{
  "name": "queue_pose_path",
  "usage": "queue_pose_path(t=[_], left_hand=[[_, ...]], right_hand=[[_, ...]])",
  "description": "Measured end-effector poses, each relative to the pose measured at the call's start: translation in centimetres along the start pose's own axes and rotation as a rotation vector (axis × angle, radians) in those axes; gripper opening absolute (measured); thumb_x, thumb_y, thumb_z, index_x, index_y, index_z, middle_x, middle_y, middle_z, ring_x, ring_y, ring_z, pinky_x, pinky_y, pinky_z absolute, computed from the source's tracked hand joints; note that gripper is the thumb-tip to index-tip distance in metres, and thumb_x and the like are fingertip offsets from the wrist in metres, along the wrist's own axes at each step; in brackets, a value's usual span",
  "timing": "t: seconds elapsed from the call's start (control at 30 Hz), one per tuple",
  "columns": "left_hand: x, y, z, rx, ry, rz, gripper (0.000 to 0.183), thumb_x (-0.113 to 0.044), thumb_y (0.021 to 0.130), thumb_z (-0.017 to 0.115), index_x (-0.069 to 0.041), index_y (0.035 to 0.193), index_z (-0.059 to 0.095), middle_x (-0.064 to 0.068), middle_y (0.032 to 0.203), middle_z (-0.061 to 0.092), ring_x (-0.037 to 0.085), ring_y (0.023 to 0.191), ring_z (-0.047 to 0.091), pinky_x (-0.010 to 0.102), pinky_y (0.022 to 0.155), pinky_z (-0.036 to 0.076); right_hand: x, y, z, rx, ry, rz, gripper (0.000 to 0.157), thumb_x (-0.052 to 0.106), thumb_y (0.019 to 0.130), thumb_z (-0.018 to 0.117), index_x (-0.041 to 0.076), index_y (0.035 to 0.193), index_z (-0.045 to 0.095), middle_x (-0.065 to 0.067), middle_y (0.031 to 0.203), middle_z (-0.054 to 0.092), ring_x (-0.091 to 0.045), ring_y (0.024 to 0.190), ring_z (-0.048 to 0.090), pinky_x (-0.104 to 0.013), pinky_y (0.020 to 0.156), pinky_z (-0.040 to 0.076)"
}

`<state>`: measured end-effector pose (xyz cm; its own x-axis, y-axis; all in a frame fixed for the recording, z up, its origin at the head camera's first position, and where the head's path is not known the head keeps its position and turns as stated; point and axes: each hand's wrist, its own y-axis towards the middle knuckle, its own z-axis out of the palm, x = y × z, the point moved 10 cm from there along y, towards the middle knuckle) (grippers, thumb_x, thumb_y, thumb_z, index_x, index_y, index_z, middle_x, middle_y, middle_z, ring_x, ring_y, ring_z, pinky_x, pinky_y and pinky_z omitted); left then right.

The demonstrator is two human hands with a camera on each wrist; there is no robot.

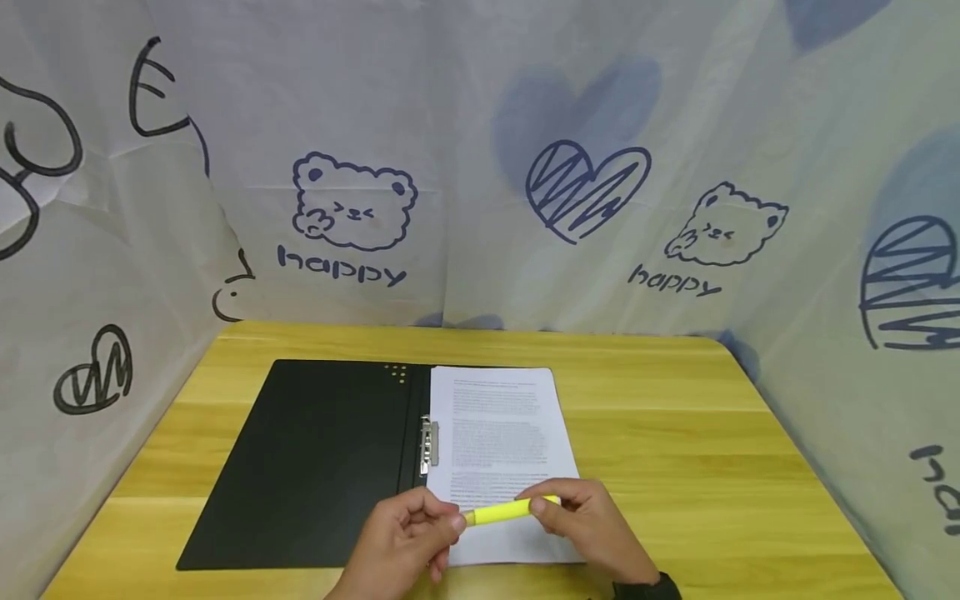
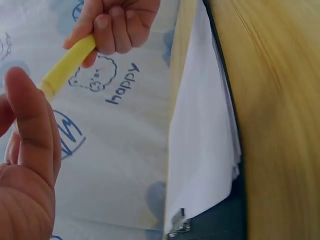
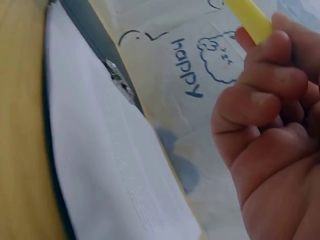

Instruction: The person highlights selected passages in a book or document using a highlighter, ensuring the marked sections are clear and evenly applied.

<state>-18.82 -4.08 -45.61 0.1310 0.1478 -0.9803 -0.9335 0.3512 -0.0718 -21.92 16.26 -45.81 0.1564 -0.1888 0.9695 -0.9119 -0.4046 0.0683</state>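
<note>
A yellow highlighter is held between both hands above the lower part of the printed sheets. My left hand pinches its duller, see-through-looking end between thumb and fingers. The opposite, bright yellow end is pinched by my right hand. In the left wrist view the highlighter slants between the two hands; the left fingertips hide its near end. Only part of the highlighter shows in the right wrist view, above the curled right fingers. The paper stack lies on the right half of an open black folder.
A metal clip sits at the folder's spine, by the paper's left edge. Wooden tabletop extends around the folder. White sheeting with drawn hearts and bears hangs behind and at both sides. A black band circles the right wrist.
</note>
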Motion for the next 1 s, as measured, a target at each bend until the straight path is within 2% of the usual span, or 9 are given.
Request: queue_pose_path(t=[0.27, 0.4, 0.47, 0.6, 0.7, 0.77, 0.83, 0.9, 1.0], left_hand=[[-2.2, -0.6, 1.5, 0.067, 0.096, 0.135, 0.026, -0.015, 0.100, 0.069, 0.011, 0.106, 0.065, 0.007, 0.080, 0.069, 0.009, 0.059, 0.061, 0.024, 0.057, 0.056], [-4.3, -1.4, 2.4, 0.052, 0.327, 0.381, 0.015, -0.014, 0.101, 0.069, -0.001, 0.105, 0.070, 0.000, 0.078, 0.069, 0.004, 0.060, 0.062, 0.026, 0.055, 0.057], [-5.0, -1.9, 2.7, 0.031, 0.388, 0.481, 0.008, -0.013, 0.100, 0.070, -0.006, 0.104, 0.071, -0.002, 0.077, 0.069, 0.002, 0.059, 0.062, 0.026, 0.052, 0.057], [-5.8, -2.3, 3.0, 0.026, 0.408, 0.593, 0.006, -0.007, 0.098, 0.072, -0.009, 0.104, 0.071, -0.003, 0.075, 0.067, 0.000, 0.059, 0.060, 0.022, 0.051, 0.055], [-6.5, -2.9, 3.5, 0.020, 0.499, 0.711, 0.010, -0.002, 0.096, 0.072, -0.007, 0.104, 0.070, -0.003, 0.078, 0.067, -0.002, 0.063, 0.059, 0.018, 0.055, 0.054], [-6.2, -2.7, 3.6, 0.038, 0.467, 0.679, 0.009, -0.002, 0.096, 0.072, -0.005, 0.104, 0.069, -0.001, 0.078, 0.069, -0.001, 0.063, 0.060, 0.019, 0.056, 0.056], [-5.5, -2.1, 3.3, 0.062, 0.353, 0.562, 0.007, -0.005, 0.098, 0.070, -0.003, 0.104, 0.069, 0.002, 0.078, 0.070, 0.002, 0.061, 0.060, 0.023, 0.054, 0.056], [-5.0, -1.9, 3.2, 0.059, 0.308, 0.512, 0.006, -0.006, 0.099, 0.069, -0.002, 0.104, 0.070, 0.003, 0.075, 0.070, 0.003, 0.059, 0.061, 0.025, 0.053, 0.057], [-5.6, -2.1, 3.5, 0.035, 0.395, 0.617, 0.006, -0.002, 0.097, 0.070, -0.003, 0.103, 0.070, 0.001, 0.076, 0.069, 0.001, 0.061, 0.062, 0.021, 0.053, 0.055]], right_hand=[[1.3, -0.7, -1.0, 0.057, -0.041, -0.053, 0.020, 0.008, 0.103, 0.063, 0.009, 0.114, 0.080, -0.013, 0.076, 0.068, -0.011, 0.057, 0.046, -0.028, 0.045, 0.036], [1.6, -1.0, -1.5, 0.033, -0.035, -0.062, 0.019, 0.007, 0.102, 0.064, 0.008, 0.114, 0.080, -0.004, 0.074, 0.066, -0.011, 0.058, 0.047, -0.027, 0.046, 0.038], [1.6, -1.1, -1.6, 0.028, -0.024, -0.063, 0.020, 0.006, 0.102, 0.064, 0.008, 0.114, 0.080, 0.001, 0.074, 0.064, -0.011, 0.058, 0.046, -0.027, 0.046, 0.038], [1.5, -0.9, -1.7, 0.037, -0.002, -0.052, 0.020, 0.007, 0.103, 0.063, 0.004, 0.116, 0.078, 0.001, 0.074, 0.064, -0.013, 0.058, 0.046, -0.028, 0.047, 0.039], [1.4, -0.9, -1.9, 0.047, 0.002, -0.035, 0.022, 0.008, 0.103, 0.064, 0.000, 0.118, 0.077, -0.003, 0.075, 0.067, -0.012, 0.059, 0.047, -0.026, 0.049, 0.039], [1.5, -1.0, -2.0, 0.063, 0.004, -0.033, 0.022, 0.007, 0.103, 0.063, -0.001, 0.118, 0.077, -0.006, 0.076, 0.069, -0.012, 0.060, 0.047, -0.027, 0.050, 0.039], [1.6, -1.2, -1.9, 0.090, 0.006, -0.039, 0.022, 0.006, 0.104, 0.062, 0.000, 0.119, 0.077, -0.006, 0.076, 0.068, -0.012, 0.059, 0.046, -0.028, 0.049, 0.038], [1.6, -1.3, -2.0, 0.107, 0.005, -0.037, 0.023, 0.006, 0.104, 0.061, 0.003, 0.119, 0.078, -0.004, 0.076, 0.068, -0.012, 0.060, 0.047, -0.028, 0.049, 0.038], [1.6, -1.3, -2.4, 0.114, -0.023, -0.044, 0.023, 0.006, 0.103, 0.062, 0.006, 0.120, 0.078, -0.003, 0.077, 0.068, -0.012, 0.063, 0.049, -0.028, 0.051, 0.040]])
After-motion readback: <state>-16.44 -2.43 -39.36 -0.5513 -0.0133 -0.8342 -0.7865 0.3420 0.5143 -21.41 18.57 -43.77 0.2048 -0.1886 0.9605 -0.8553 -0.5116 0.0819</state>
